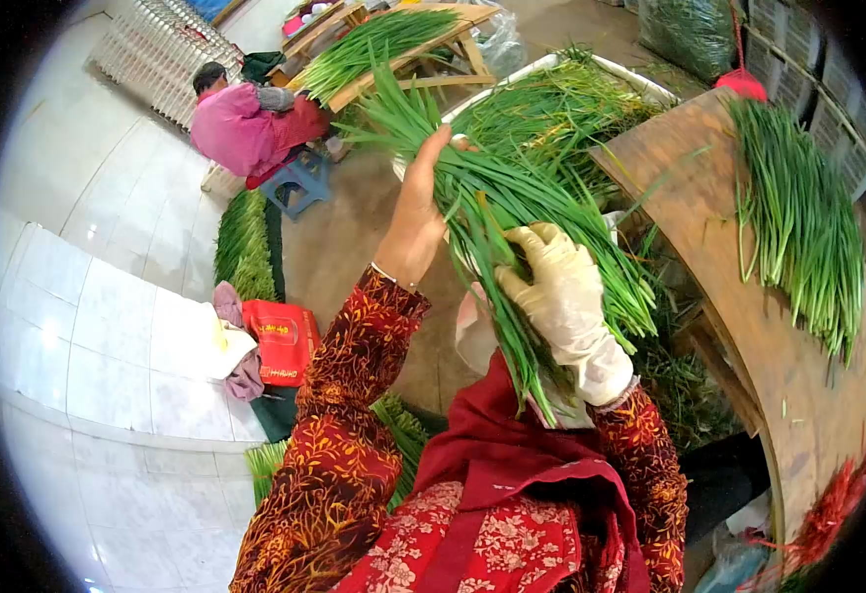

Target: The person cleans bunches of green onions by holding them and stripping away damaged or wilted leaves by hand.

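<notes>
A large bunch of long green leafy stalks [492, 183] lies across my bare left hand [421, 208], whose fingers are wrapped round its upper part. The leaf tips fan out to the upper left, the pale stem ends to the lower right. My right hand [556, 296], in a pale glove, has its thumb and fingers closed round some stalks that hang down from the bunch over my red apron [512, 435]. The undersides of both hands are hidden.
On the right, a curved wooden table [690, 188] bears a pile of green stalks [798, 227] and red ties [843, 504]. Loose greens [561, 109] fill a white-rimmed container ahead. A person in pink [245, 124] sits at the upper left, near a red bag [283, 341].
</notes>
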`<state>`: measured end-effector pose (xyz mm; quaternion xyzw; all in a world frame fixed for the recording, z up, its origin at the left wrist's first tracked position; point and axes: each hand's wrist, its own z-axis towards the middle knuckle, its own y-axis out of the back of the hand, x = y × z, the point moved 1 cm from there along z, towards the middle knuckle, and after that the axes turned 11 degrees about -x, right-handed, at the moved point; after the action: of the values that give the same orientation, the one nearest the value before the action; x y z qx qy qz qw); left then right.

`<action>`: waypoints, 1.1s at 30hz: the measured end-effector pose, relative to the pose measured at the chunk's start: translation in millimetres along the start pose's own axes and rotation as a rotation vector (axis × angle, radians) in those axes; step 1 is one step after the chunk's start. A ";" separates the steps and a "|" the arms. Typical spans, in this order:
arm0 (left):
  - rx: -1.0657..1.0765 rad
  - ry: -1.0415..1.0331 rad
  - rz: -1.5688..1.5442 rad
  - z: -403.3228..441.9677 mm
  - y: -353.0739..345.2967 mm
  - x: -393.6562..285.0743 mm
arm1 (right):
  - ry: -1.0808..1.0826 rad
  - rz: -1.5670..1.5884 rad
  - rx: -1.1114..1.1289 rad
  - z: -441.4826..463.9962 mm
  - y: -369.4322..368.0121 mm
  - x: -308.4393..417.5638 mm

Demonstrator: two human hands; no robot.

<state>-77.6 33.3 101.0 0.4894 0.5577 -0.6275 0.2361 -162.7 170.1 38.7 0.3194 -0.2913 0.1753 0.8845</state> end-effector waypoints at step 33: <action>-0.042 -0.126 0.223 9.4 52.2 15.7 | -0.661 1.016 -0.050 -56.4 123.2 -66.5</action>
<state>-43.3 14.5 61.9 0.5029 0.4969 -0.6152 0.3490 -252.1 289.9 18.7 0.1570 -0.6709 0.4602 0.5599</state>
